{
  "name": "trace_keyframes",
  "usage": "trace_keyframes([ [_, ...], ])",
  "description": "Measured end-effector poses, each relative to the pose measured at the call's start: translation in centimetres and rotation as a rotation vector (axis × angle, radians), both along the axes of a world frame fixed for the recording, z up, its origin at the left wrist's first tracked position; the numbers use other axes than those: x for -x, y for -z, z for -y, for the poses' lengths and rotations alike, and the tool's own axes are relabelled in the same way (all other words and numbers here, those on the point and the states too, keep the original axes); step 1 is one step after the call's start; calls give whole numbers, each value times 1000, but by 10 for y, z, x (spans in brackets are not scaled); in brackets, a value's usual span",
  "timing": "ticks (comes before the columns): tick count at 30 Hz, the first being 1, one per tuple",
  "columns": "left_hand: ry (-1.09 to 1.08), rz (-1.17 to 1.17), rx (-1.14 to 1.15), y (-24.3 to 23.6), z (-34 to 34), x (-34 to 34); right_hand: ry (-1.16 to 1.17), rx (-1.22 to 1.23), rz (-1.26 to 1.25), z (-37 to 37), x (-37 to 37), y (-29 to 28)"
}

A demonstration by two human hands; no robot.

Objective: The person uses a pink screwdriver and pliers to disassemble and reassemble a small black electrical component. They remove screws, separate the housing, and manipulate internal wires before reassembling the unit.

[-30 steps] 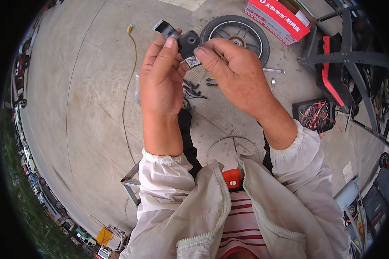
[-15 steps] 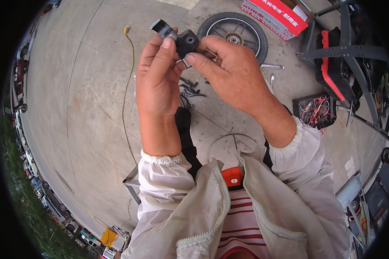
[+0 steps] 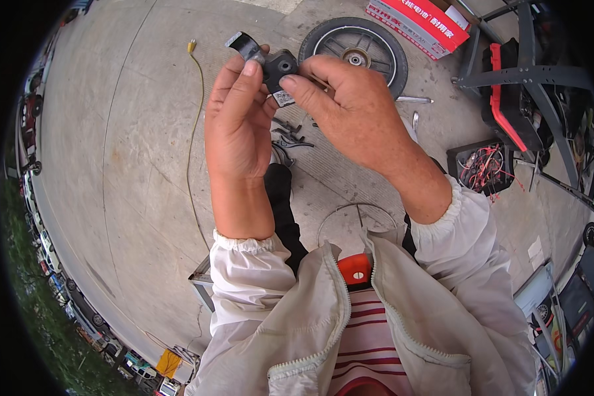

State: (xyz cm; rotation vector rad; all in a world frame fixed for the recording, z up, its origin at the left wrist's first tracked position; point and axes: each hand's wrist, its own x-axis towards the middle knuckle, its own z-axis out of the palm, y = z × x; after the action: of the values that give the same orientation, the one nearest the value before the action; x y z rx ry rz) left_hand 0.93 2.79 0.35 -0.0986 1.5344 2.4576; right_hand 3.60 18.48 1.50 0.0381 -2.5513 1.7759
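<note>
Raised in front of me is a small black part with a round hole in its face. A curved, shiny metal piece sticks out at its upper left, and a white label shows at its lower edge. My left hand is closed round the left side, thumb on top where the metal meets the black body. My right hand pinches the right edge between thumb and forefinger; something thin and brownish shows beside those fingers, too small to name. Below my hands, several dark levers lie on the concrete floor.
A spoked wheel with tyre lies beyond my right hand, beside a red and white box. At the right stand a black metal frame and a black tray of tangled wires. A yellowish cable runs along the left floor.
The black part has tilted slightly between my hands, so its white label shows more. Both hands have shifted a little to the left, keeping their hold.
</note>
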Motion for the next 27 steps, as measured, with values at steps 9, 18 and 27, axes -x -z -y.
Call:
trace_keyframes([
  [9,-8,19,34,-1,2,0,-13,-15,15,1,1,0],
  [18,-15,28,33,0,0,0,-22,-106,-70,-1,0,7],
  [27,-85,99,75,4,5,2,-36,-117,-38,-4,-1,5],
])
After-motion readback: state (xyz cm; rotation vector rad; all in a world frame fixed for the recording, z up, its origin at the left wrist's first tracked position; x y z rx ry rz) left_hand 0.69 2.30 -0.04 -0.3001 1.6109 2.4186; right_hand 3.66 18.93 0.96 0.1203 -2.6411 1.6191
